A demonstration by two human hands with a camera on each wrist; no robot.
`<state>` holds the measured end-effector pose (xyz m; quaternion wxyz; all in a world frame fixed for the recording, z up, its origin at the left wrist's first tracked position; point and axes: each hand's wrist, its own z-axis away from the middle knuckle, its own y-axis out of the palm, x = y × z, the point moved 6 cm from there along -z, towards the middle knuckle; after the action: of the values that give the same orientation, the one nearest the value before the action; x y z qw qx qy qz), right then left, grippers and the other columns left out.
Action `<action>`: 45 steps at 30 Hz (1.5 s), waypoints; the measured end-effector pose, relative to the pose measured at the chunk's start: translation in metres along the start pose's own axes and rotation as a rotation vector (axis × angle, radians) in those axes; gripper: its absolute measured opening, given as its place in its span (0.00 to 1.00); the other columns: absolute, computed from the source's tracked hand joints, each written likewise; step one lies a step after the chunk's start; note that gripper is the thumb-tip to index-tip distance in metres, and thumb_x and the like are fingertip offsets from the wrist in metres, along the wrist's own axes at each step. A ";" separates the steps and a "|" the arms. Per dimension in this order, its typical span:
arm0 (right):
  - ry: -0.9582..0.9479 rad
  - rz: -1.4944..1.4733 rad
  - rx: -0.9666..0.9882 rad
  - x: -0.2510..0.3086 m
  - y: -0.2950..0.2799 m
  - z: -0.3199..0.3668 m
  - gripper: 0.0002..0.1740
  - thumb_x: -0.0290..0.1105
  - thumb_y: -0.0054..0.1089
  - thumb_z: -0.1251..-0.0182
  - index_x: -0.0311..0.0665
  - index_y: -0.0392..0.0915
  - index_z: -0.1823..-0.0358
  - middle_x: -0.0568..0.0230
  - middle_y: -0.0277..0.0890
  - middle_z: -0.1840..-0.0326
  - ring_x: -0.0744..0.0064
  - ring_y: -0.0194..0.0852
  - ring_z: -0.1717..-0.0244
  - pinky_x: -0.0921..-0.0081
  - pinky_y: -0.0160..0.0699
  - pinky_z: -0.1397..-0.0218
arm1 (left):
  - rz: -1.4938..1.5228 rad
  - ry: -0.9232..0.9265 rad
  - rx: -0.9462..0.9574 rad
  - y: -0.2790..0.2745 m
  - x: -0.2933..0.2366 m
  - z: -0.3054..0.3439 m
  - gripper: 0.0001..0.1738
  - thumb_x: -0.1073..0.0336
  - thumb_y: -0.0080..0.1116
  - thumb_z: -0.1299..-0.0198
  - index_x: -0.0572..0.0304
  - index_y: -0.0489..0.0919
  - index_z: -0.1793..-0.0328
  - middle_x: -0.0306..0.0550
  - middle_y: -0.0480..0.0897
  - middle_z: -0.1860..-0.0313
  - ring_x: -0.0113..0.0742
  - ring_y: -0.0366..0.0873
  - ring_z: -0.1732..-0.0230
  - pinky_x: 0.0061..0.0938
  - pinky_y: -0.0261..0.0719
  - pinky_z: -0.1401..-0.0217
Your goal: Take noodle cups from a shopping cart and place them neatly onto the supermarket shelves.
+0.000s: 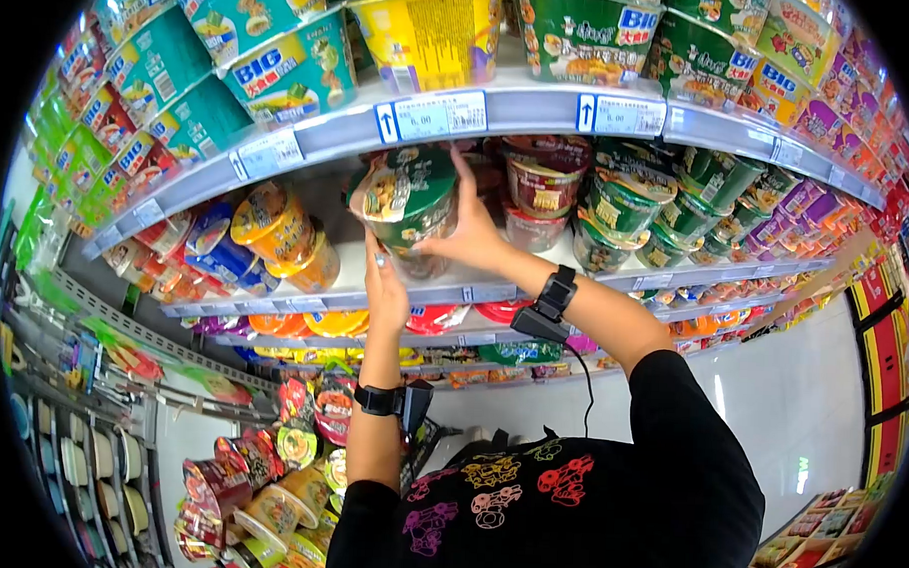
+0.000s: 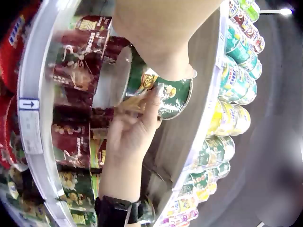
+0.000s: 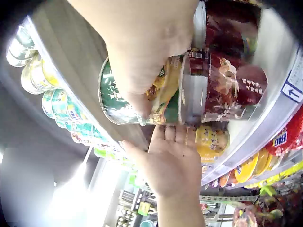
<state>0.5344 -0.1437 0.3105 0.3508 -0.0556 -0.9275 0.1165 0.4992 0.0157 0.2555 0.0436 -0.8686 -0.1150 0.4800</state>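
A large green instant noodle cup (image 1: 409, 197) is between my two hands on the upper open shelf, tilted, its green lid facing up. My right hand (image 1: 477, 225) grips its right side, the thumb on the front and a finger reaching up beside the lid. On the lower left, my left hand (image 1: 386, 292) touches the cup with its fingers extended. In the right wrist view the left palm (image 3: 175, 163) faces up, fingers straight and their tips at the cup's side. A burgundy noodle cup (image 3: 234, 90) stands right under the green one.
Yellow noodle cups (image 1: 271, 223) stand left on the same shelf, burgundy cups (image 1: 545, 172) and green cups (image 1: 628, 190) right. Close overhead runs the upper shelf's edge (image 1: 521, 108) with price labels. Below left, several noodle cups and packs (image 1: 267, 488) are heaped together.
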 end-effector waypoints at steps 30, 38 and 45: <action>0.321 0.575 -0.223 -0.003 -0.268 0.140 0.53 0.39 0.69 0.46 0.22 0.43 0.29 0.34 0.53 0.30 0.42 0.54 0.30 0.62 0.55 0.28 | 0.169 0.177 0.232 0.290 -0.059 -0.006 0.31 0.61 0.38 0.31 0.72 0.53 0.26 0.68 0.66 0.34 0.61 0.64 0.35 0.42 0.57 0.30; 0.411 0.363 -0.334 -0.004 -0.262 0.153 0.55 0.39 0.74 0.52 0.26 0.45 0.30 0.39 0.61 0.34 0.47 0.62 0.33 0.63 0.60 0.31 | 0.027 0.378 0.181 0.271 -0.088 0.016 0.37 0.56 0.48 0.39 0.73 0.58 0.29 0.70 0.67 0.35 0.65 0.64 0.34 0.47 0.59 0.31; 0.210 -0.041 -0.408 0.074 -0.260 0.184 0.50 0.47 0.76 0.55 0.38 0.59 0.32 0.51 0.60 0.30 0.54 0.61 0.32 0.57 0.54 0.28 | 0.083 0.928 0.250 0.227 -0.148 0.062 0.42 0.34 0.44 0.41 0.62 0.71 0.34 0.61 0.72 0.38 0.57 0.69 0.35 0.51 0.59 0.32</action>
<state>0.3513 -0.4140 0.2905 0.4291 -0.1185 -0.8912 -0.0871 0.4072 -0.2426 0.3020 0.1750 -0.9831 0.0100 0.0532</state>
